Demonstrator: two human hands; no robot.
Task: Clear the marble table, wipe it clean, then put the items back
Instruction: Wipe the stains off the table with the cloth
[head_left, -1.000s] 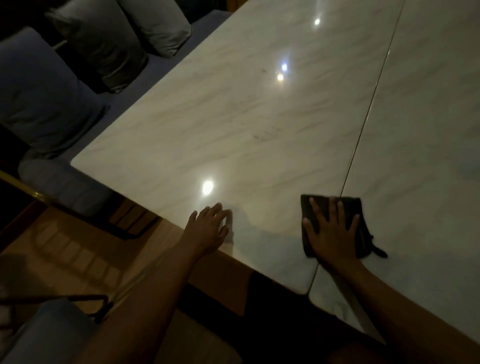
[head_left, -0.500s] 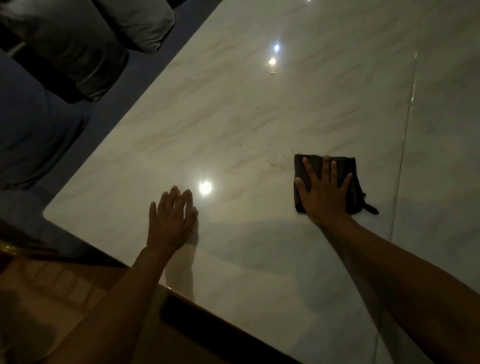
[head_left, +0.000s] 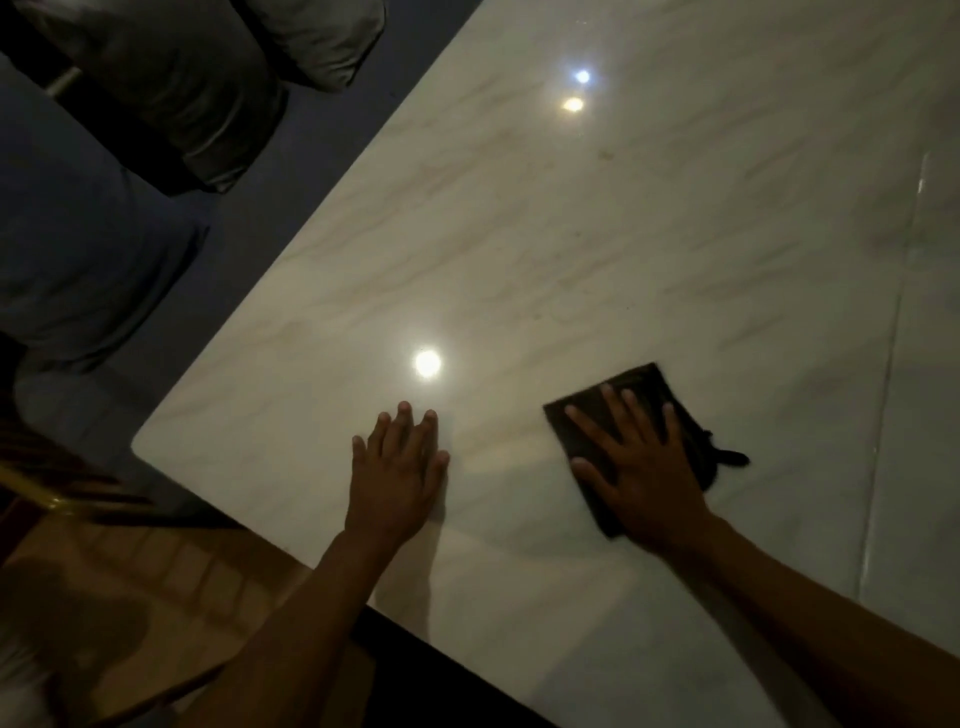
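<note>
Now I'm pressing my right hand (head_left: 641, 467) flat and open on the cloth (head_left: 631, 441), unwiped table (head_left: 571, 234) stretching to 12 o'clock; left hand (head_left: 397, 467) open, bracing at 9.

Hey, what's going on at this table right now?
A person is wiping the marble table. The right hand presses flat on a dark folded cloth, fingers spread over it. The left hand rests palm-down on the bare marble beside it, holding nothing. No items are on the visible part of the top. Grey cushions sit beyond the table's left edge.
</note>
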